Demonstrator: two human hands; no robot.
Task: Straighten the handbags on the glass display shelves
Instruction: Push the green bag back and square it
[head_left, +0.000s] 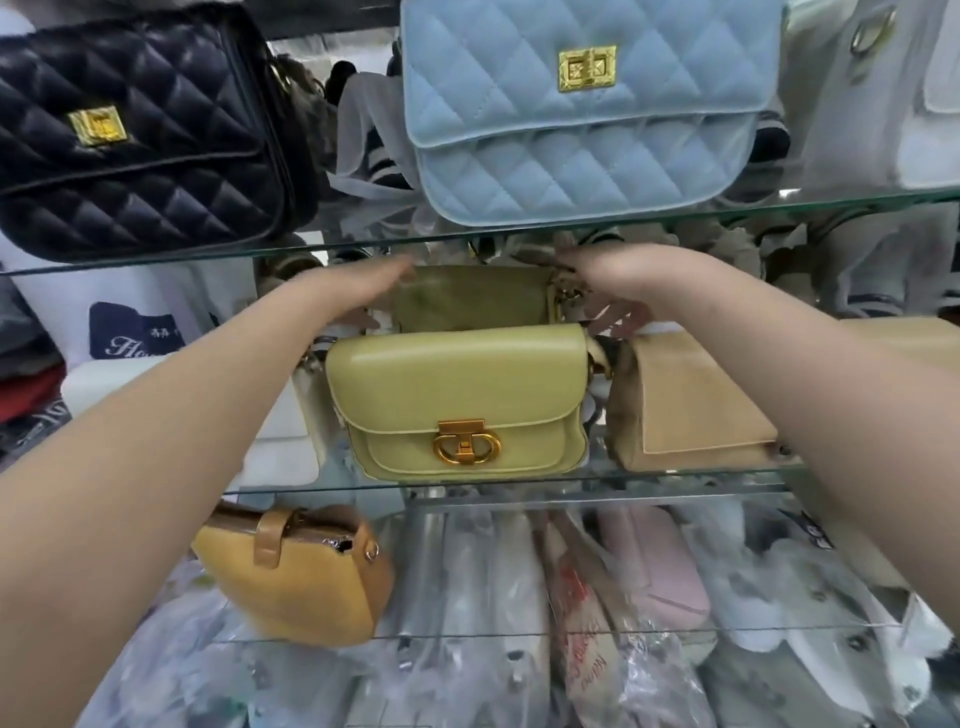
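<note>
On the middle glass shelf (519, 486) a pale yellow-green handbag (460, 400) with a gold clasp stands at the front. Behind it stands a second olive-green handbag (470, 299). My left hand (371, 286) reaches past the front bag, and its straight fingers touch the rear bag's upper left corner. My right hand (605, 288) is at the rear bag's right end. Its fingers curl down around the strap hardware there. The fingertips are blurred and partly hidden.
A tan suede bag (691, 405) and a white bag (283, 441) flank the front bag. The upper shelf (363, 244) carries a black quilted bag (145, 130) and a light blue quilted bag (587, 114). A mustard bag (301, 577) and plastic-wrapped bags lie below.
</note>
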